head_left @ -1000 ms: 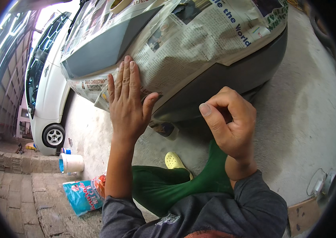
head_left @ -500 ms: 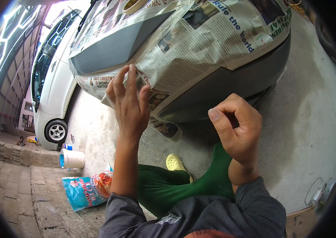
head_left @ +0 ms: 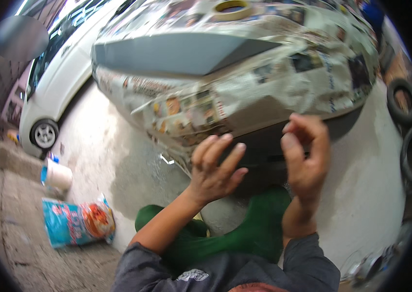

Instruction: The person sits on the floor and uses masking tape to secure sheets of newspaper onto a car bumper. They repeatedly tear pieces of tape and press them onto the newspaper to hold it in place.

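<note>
A car's bumper end is covered with newspaper [head_left: 249, 104]. A bare grey panel [head_left: 162, 52] shows through it, and a darker grey lower strip [head_left: 342, 124] runs beneath its edge. My left hand [head_left: 215, 168] is in front of the paper's lower edge, fingers spread, with nothing seen in it. To its right, my right hand [head_left: 310, 153] has its fingers curled toward the thumb near that edge. Whatever it may pinch is too blurred to make out. On top of the papered surface lies a roll of masking tape [head_left: 235, 16].
A white car [head_left: 62, 80] stands at the left. Near it are a white bucket [head_left: 60, 176] and a blue printed sack [head_left: 72, 221] by brick paving [head_left: 14, 228]. Tires [head_left: 404, 116] rest along the right side. My green-clad legs [head_left: 235, 246] are below my hands.
My view has swung, showing more of the papered top and tape roll. My left hand has come off the paper and moved right, closer to my right hand, whose fingers have loosened a little.
</note>
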`<state>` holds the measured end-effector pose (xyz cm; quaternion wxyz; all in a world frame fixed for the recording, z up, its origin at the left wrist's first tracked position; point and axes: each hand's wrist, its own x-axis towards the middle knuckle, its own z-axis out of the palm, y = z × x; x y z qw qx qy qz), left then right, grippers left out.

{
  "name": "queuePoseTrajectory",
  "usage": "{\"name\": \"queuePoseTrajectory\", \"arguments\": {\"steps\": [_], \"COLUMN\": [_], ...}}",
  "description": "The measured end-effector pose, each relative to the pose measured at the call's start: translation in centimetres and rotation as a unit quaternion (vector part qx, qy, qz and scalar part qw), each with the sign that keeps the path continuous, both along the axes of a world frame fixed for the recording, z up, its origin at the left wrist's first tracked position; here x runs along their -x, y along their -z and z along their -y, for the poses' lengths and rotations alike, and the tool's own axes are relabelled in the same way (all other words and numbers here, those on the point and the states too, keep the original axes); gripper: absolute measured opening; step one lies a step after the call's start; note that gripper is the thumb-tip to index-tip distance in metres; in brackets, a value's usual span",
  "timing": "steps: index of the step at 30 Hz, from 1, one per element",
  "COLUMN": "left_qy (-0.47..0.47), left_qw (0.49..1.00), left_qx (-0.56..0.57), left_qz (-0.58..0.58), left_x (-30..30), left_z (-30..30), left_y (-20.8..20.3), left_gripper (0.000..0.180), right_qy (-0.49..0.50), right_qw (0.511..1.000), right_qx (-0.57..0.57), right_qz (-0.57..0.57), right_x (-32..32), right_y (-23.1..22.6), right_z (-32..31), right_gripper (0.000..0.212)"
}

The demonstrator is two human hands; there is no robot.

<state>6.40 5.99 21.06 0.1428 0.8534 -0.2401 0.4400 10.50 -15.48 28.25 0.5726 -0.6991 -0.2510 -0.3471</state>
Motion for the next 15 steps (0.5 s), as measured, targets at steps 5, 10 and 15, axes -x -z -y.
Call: {"name": "queuePoseTrajectory", "arguments": {"steps": [5, 10, 15], "left_qy": [-0.034, -0.131, -0.019], "left_qw": [0.994, 0.962, 0.852], "left_qx": [0.092, 0.235, 0.492], "left_qz": [-0.046, -0.037, -0.175], "left_x": [0.9, -2.2, -2.3], "left_z": [-2.9, -9.8, -15.4], "left_y": [2.2, 0.3, -1.4], "left_gripper": [0.063, 0.044, 0.024], "right_qy": [0.059, 0.044, -0.047], "right_qw": [0.937, 0.780, 0.801], "right_qx": [0.286, 0.580, 0.590], "right_qz": [0.190, 0.229, 0.088], "right_x": [-8.2, -17.7, -29.5], "right_y": [-10.4, -19.3, -17.7], "right_z": [-4.1, -7.7, -5.8], "right_gripper": [0.024, 0.018, 0.038]}}
